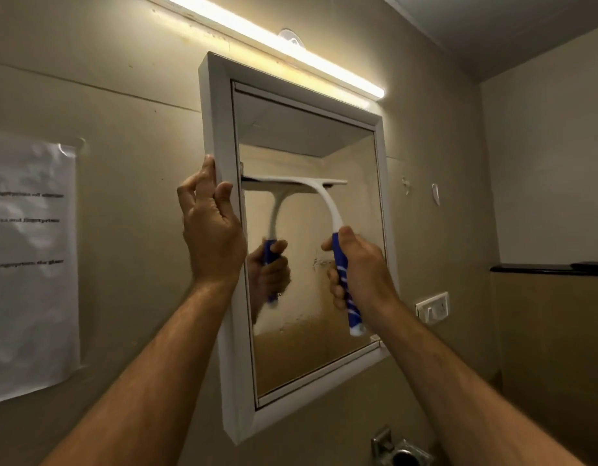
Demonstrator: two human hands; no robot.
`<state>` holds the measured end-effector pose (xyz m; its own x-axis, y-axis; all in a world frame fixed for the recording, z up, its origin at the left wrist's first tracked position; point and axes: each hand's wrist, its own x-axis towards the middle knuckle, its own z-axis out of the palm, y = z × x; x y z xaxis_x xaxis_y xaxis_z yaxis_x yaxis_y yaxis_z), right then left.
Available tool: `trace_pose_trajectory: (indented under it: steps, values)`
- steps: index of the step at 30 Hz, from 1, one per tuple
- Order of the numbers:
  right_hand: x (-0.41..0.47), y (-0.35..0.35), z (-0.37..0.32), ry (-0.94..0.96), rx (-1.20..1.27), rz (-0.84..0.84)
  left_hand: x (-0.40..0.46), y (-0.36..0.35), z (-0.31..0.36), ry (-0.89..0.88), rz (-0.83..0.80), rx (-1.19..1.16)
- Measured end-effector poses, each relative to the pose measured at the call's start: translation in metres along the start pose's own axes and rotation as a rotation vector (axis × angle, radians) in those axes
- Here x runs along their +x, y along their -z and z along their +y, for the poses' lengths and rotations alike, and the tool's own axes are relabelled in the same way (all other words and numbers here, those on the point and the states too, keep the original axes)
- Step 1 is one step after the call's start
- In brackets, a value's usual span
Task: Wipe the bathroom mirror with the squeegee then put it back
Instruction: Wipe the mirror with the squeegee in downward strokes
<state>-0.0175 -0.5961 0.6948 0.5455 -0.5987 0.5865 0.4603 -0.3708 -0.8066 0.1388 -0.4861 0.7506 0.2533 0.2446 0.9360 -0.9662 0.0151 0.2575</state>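
Two bare forearms reach up from the bottom edge toward the wall. The right hand [361, 270] is wrapped round the blue-and-white grip of the squeegee [327, 210], fingers curled under it and thumb along the top. From that grip the white neck arches up and to the left to the blade, which lies level against the glass of the mirror [311, 331], about halfway up and toward the left side. The glass reflects the squeegee and the hand holding it.

The left hand [211, 230] grasps the left side of the white frame [223, 136]: thumb on the front face, fingers curled round the outer edge. The frame stands out from the wall like a shallow box. The lower part of the glass looks hazy and streaked.

Below the frame, at the bottom edge, is a metal fitting [400, 449], only partly in view. On the wall to the left hangs a sheet of paper [28, 264] with printed lines too blurred to read. To the right of the mirror are a small hook [435, 194] and, lower, a white switch plate [432, 306]. Farther right a dark ledge [549, 268] runs along the side wall. Above the mirror a lit tube light [274, 42] slants across the wall, with a small suction cup [290, 36] just over it.
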Motion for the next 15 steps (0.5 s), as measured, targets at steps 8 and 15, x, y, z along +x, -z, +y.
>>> trace_pose_trajectory:
  steps: [8,15]
  values:
    - [-0.012,-0.002,0.030,-0.051,0.019,0.005,0.000,0.000,-0.001,-0.011,0.004,-0.032]
    - [-0.013,-0.002,0.029,-0.007,0.005,0.061,-0.001,0.000,0.000,0.007,0.002,-0.035]
